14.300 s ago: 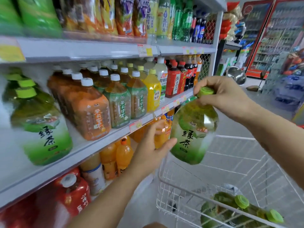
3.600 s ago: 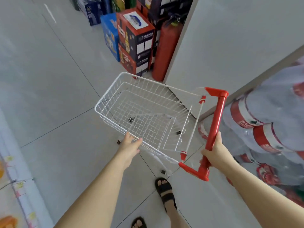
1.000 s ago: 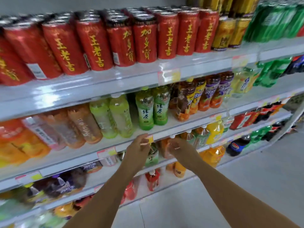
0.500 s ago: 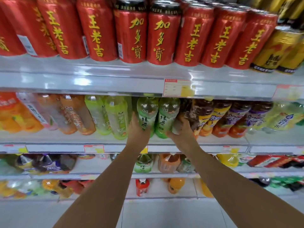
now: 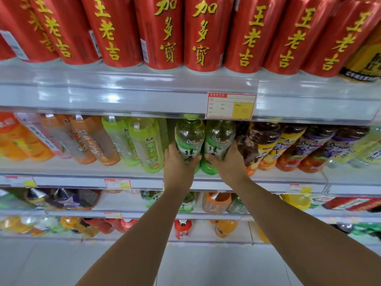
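Observation:
Two green tea bottles stand side by side on the middle shelf. My left hand grips the left green tea bottle round its lower body. My right hand grips the right green tea bottle the same way. Both bottles have green labels with dark characters, and their caps are tucked under the shelf above. Both bottoms are partly hidden by my fingers.
Red cans fill the top shelf above a price tag. Pale green bottles stand left of my hands, brown and purple-labelled bottles right. Lower shelves hold orange and red drinks. Grey floor tiles lie below.
Over the last second both hands rose from the shelf edge to the two green tea bottles and closed round them. The view has moved closer to the shelf.

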Action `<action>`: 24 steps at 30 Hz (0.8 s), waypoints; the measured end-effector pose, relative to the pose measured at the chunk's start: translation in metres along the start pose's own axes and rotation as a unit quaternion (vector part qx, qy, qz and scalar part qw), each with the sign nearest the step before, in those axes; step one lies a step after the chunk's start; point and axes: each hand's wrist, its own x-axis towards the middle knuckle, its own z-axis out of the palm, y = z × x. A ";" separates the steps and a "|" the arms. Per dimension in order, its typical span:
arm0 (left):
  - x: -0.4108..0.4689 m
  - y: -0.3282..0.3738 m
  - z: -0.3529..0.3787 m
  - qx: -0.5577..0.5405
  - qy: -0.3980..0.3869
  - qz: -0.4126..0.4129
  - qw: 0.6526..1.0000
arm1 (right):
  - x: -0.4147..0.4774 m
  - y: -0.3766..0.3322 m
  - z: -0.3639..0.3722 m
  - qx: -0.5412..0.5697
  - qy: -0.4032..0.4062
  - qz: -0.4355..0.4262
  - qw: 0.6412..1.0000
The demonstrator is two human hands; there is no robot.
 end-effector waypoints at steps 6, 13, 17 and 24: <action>0.000 0.002 0.010 0.015 -0.005 -0.014 1.000 | -0.005 0.008 -0.009 -0.016 -0.029 -0.020 0.999; 0.007 -0.014 -0.007 0.002 -0.090 0.049 0.995 | -0.016 0.010 -0.004 -0.018 0.020 -0.055 0.998; 0.012 -0.014 -0.024 -0.060 -0.122 0.115 0.984 | -0.025 0.003 -0.005 0.004 0.124 -0.143 0.982; 0.021 -0.011 -0.028 -0.139 -0.181 0.173 0.958 | -0.031 -0.016 -0.003 -0.175 0.175 -0.259 0.934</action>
